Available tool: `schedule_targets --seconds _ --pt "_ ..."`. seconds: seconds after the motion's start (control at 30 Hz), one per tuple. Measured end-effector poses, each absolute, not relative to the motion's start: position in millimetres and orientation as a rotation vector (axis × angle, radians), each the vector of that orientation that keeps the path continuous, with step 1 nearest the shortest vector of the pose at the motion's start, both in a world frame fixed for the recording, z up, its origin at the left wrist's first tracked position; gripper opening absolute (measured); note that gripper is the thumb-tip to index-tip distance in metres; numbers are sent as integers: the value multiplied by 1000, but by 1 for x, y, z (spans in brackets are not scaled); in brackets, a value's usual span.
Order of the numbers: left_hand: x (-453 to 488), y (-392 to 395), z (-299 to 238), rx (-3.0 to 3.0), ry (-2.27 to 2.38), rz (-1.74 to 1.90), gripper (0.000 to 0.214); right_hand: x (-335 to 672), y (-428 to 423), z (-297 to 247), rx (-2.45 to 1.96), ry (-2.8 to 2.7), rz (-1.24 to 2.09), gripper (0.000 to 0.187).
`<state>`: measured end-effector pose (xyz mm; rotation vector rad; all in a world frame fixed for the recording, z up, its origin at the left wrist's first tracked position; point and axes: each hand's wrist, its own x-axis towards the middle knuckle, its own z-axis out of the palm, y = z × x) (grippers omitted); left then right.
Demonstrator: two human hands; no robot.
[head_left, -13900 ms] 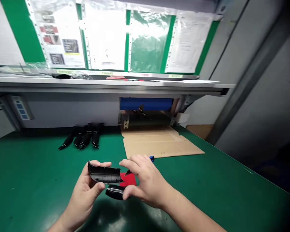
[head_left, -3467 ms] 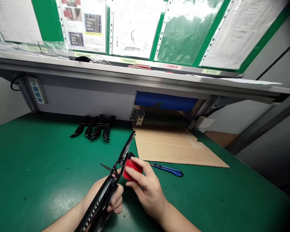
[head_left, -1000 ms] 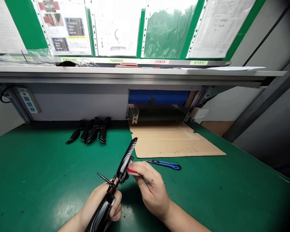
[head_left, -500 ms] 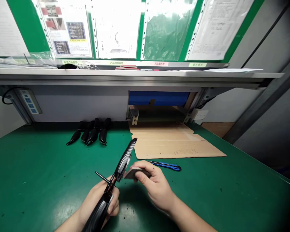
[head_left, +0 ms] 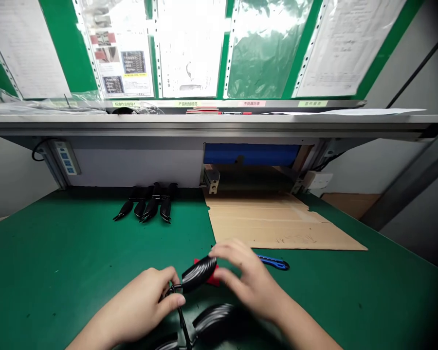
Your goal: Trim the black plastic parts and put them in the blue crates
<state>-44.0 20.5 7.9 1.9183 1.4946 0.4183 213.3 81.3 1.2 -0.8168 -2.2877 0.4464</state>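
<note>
My left hand (head_left: 151, 301) pinches the thin stem of a glossy black plastic part (head_left: 199, 273) with ribbed, leaf-shaped lobes. One lobe points up to the right; more lobes of the part hang lower, near the bottom edge of the view. My right hand (head_left: 248, 274) has its thumb and fingers curled around the tip of the upper lobe, slightly blurred. Behind that lobe a small flat red piece (head_left: 214, 280) shows, mostly covered; whether it lies on the table or is held, I cannot tell. A blue utility knife (head_left: 275, 262) lies just beyond my right hand.
Several similar black parts (head_left: 151, 204) lie at the back left of the green table (head_left: 58, 262). A cardboard sheet (head_left: 277, 228) spreads out at the back right, beneath a metal shelf (head_left: 149, 127). A power strip (head_left: 67, 158) hangs at the left.
The black part has turned and is held lower. My right hand, which gripped a flat grey-brown pad, is now at a lobe's tip. The red piece has come into view.
</note>
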Motion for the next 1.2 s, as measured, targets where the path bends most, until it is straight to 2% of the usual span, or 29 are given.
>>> schedule_targets --seconds 0.1,0.13,0.2,0.27,0.37,0.43,0.57,0.73,0.87,0.97,1.03,1.2 --pt "-39 19 2 1955 1399 351 29 195 59 6 -792 -2597 336 45" --pt "-37 19 0 1959 1362 336 32 190 53 4 -857 -2664 316 43" --pt "-33 19 -5 1939 1277 332 38 183 47 -5 -998 -2741 341 26" --pt "-27 20 -10 1823 1141 366 44 181 47 -16 -1038 -2746 509 19" --pt "-21 22 -15 1497 872 432 54 184 52 -29 -928 -2623 1007 17" --pt "-21 21 -17 1414 814 410 52 186 54 -31 -865 -2566 1166 17" --pt "-27 17 -26 1713 998 299 38 188 48 -19 -736 -2713 934 21" --pt "-31 17 -29 1737 799 212 35 191 42 -6 -623 -2887 1067 21" --pt "-31 29 -16 1459 964 622 40 200 74 -12 -1059 -2181 951 8" --pt "-28 35 -15 1179 1242 1065 41 208 94 -15 -1218 -1673 844 23" --pt "-22 35 -18 1086 1270 1188 39 207 94 -16 -1217 -1669 819 29" --pt "-5 24 -25 855 968 1120 31 191 71 -20 -1217 -2123 596 35"
